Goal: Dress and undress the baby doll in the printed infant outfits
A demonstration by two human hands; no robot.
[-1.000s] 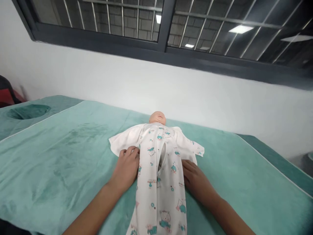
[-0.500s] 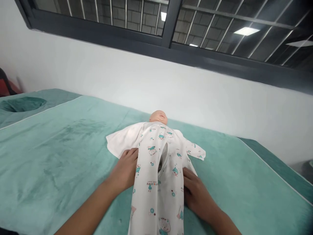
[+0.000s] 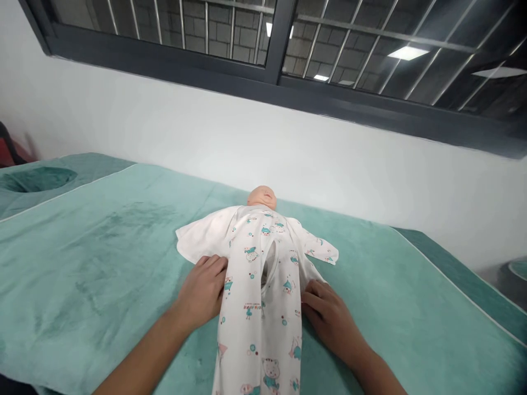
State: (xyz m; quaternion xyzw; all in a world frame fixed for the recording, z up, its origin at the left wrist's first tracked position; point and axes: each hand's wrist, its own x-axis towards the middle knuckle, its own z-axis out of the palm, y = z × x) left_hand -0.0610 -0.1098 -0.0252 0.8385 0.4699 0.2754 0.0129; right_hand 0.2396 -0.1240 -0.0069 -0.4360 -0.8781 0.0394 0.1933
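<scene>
A baby doll [image 3: 262,197] lies on its back, its head toward the wall. A white baby shirt [image 3: 206,233] is spread around its upper body, the sleeves out to both sides. Over the doll's front lie printed white baby trousers [image 3: 241,334], with a slit between the legs and the legs running toward me. My left hand [image 3: 205,291] is closed at the trousers' left edge, fingertips hidden by the cloth. At the opposite edge, my right hand [image 3: 325,310] has its fingers curled in against the fabric.
A teal padded bed cover [image 3: 123,274] lies under everything. On the far left is a face hole [image 3: 39,178] in the padding. The white wall [image 3: 206,137] rises right behind the doll's head, below a barred window [image 3: 263,74].
The view has shifted slightly. Both hands stay at the trouser sides; the right fingers look more bent at the edge. The doll and clothes lie much as before.
</scene>
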